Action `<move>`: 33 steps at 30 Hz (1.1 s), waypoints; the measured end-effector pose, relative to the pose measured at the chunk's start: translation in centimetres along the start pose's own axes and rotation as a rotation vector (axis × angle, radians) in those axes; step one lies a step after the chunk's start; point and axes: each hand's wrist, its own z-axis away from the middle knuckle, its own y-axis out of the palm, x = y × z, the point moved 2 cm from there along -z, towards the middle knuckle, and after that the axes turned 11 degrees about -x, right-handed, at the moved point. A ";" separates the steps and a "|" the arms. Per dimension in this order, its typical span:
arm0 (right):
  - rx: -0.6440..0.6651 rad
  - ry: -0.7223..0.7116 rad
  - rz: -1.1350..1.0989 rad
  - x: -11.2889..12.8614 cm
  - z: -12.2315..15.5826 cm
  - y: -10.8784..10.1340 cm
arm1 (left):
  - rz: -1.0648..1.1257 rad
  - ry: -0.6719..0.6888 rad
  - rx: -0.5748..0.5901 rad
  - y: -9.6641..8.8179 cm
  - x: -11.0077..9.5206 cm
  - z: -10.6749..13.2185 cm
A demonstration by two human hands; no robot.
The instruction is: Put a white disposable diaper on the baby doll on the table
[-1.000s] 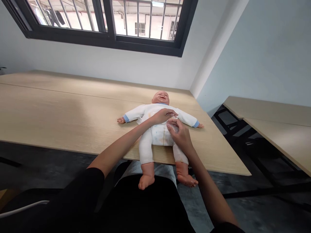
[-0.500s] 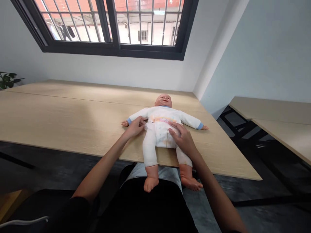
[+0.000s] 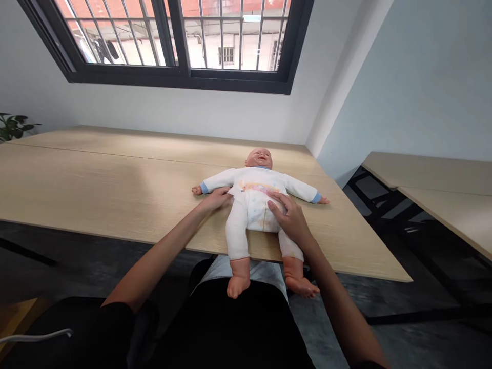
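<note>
A baby doll (image 3: pixel 260 158) in a white top with blue cuffs lies on its back, head toward the wall, its bare feet past the table's near edge. Round its hips is a white printed diaper (image 3: pixel 257 212). At the diaper's side edge, on the left, my left hand (image 3: pixel 218 199) has its fingers drawn together on the side flap; the fingertips are partly hidden. My right hand (image 3: pixel 291 218) rests on the diaper's front on the other side, fingers stretched out and thumb apart.
The doll lies on a light wooden table (image 3: pixel 115 189) below a barred window (image 3: pixel 184 77). A second table (image 3: pixel 442 177) stands to the right, across a gap. Leaves of a plant (image 3: pixel 15 127) show at the far left.
My left hand has turned lower and flatter against the diaper's side, and the side flap now lies closer to the doll. My right hand stays in place.
</note>
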 end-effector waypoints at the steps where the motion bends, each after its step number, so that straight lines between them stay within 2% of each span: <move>1: -0.001 0.000 -0.002 0.0 0.0 0.0 | 0.070 -0.010 0.013 -0.1 0.0 -0.1; 9: -0.011 0.010 -0.001 0.2 0.0 -0.1 | 0.438 -0.162 -0.070 -0.7 1.4 -1.1; 15: -0.013 0.017 -0.005 0.3 0.1 -0.2 | 0.608 -0.282 -0.131 -1.3 0.8 -1.0; 23: -0.013 0.014 -0.016 0.2 0.0 -0.1 | 0.732 -0.248 -0.126 -2.7 -0.5 0.5; 25: -0.008 0.012 -0.022 0.2 0.0 -0.1 | 0.732 -0.216 -0.087 -2.8 -1.1 0.7; 31: -0.010 0.014 -0.013 0.2 0.0 -0.2 | 0.612 -0.181 0.236 -2.4 -2.1 1.7; 33: -0.011 0.013 -0.011 0.3 0.0 -0.2 | 0.548 -0.129 0.289 -1.9 -1.9 2.0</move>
